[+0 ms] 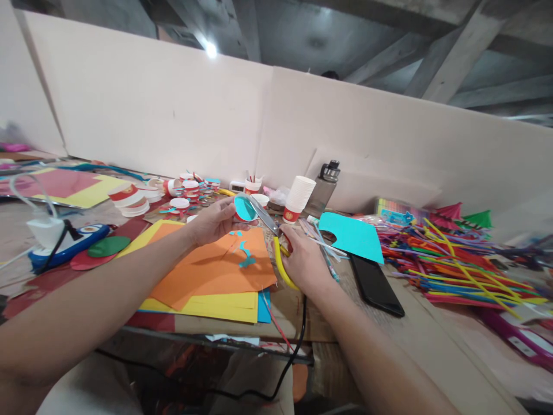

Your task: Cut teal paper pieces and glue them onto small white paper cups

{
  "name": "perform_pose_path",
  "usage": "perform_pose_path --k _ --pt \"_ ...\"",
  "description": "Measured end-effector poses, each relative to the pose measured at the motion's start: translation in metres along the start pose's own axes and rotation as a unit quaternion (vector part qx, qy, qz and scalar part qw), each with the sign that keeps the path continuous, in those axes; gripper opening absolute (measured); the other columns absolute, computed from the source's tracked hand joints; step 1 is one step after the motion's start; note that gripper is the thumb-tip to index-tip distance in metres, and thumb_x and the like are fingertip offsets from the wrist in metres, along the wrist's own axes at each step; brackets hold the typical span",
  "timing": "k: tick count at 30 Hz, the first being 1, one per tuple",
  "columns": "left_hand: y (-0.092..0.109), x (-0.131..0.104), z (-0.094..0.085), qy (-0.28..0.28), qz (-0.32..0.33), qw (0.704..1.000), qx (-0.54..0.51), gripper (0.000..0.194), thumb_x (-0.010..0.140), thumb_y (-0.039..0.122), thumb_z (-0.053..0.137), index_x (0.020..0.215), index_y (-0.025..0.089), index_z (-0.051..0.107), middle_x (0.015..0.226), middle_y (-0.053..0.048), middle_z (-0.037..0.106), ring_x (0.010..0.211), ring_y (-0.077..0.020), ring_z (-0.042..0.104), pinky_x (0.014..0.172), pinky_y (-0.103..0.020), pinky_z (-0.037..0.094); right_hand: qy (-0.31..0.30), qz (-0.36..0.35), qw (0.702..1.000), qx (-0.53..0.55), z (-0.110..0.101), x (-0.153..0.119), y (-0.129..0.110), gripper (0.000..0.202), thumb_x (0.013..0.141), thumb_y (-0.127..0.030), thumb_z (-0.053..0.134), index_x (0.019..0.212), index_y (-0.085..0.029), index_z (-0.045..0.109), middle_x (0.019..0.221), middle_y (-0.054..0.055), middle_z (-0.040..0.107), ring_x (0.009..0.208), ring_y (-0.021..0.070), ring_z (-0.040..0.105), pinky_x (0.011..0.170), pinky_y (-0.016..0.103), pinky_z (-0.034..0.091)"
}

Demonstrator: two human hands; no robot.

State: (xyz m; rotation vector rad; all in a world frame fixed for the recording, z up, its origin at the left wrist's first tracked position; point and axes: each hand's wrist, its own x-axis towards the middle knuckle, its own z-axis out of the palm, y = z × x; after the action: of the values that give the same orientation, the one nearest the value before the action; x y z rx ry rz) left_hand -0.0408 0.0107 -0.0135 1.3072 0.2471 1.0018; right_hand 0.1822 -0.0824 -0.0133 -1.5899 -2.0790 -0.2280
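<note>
My left hand (216, 222) holds a small paper cup piece (245, 208) with a round blue face turned toward me. My right hand (302, 256) grips yellow-handled scissors (283, 265), their blades slanting up and left to the edge of the blue face. Beneath both hands lies an orange sheet (207, 276) on top of yellow sheets (216, 308), with blue paper scraps (247, 257) scattered over it. To the right, a blue sheet (354, 233) with a rounded notch in its left side partly covers a black phone (377, 285).
Stacked cups (299, 199) and a bottle (323, 189) stand by the white partition. Cut cups (190, 189) sit back left, near a power strip (71, 245). Colourful pipe cleaners (453, 262) are heaped at right. A black cable (298, 346) hangs over the table's front edge.
</note>
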Motion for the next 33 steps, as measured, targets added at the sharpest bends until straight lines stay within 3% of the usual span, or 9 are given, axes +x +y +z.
perform_pose_path --k 11,19,25,33 --pt "0.0004 -0.0005 -0.0061 -0.015 -0.003 1.0 -0.014 0.053 0.07 0.05 0.077 0.108 0.014 0.069 0.101 -0.013 0.074 0.091 -0.0221 0.072 0.077 -0.025 0.058 0.001 -0.001 1.0 0.003 0.0037 -0.0011 0.0015 0.048 0.079 -0.013 0.053 0.126 -0.019 0.058 0.108 0.012 0.07 0.1 0.025 0.063 0.085 0.033 0.047" --pt "0.002 -0.0007 -0.0043 -0.009 0.002 1.0 -0.028 0.049 0.07 0.051 0.076 0.103 0.015 0.07 0.097 -0.011 0.075 0.086 -0.022 0.073 0.07 -0.023 0.058 -0.001 -0.008 1.0 -0.012 0.0024 -0.0015 0.0003 0.044 0.081 -0.015 0.051 0.124 -0.019 0.059 0.104 0.011 0.07 0.095 0.0258 0.064 0.078 0.032 0.046" --pt "0.0006 0.0002 -0.0039 0.018 -0.003 0.999 -0.043 0.052 0.076 0.06 0.065 0.103 0.016 0.069 0.094 -0.011 0.076 0.084 -0.024 0.073 0.073 -0.029 0.059 -0.001 -0.001 1.0 -0.029 0.0016 -0.0017 -0.0001 0.044 0.081 -0.014 0.049 0.123 -0.019 0.06 0.101 0.011 0.071 0.09 0.0251 0.065 0.075 0.031 0.044" --pt "-0.0004 0.0007 -0.0022 0.022 0.023 0.998 -0.056 0.041 0.079 0.045 0.07 0.108 0.016 0.065 0.098 -0.009 0.075 0.083 -0.0229 0.073 0.074 -0.031 0.06 -0.015 0.015 1.0 -0.022 -0.0001 -0.0019 -0.0034 0.044 0.082 -0.014 0.049 0.124 -0.019 0.059 0.104 0.012 0.07 0.095 0.0253 0.064 0.079 0.032 0.045"
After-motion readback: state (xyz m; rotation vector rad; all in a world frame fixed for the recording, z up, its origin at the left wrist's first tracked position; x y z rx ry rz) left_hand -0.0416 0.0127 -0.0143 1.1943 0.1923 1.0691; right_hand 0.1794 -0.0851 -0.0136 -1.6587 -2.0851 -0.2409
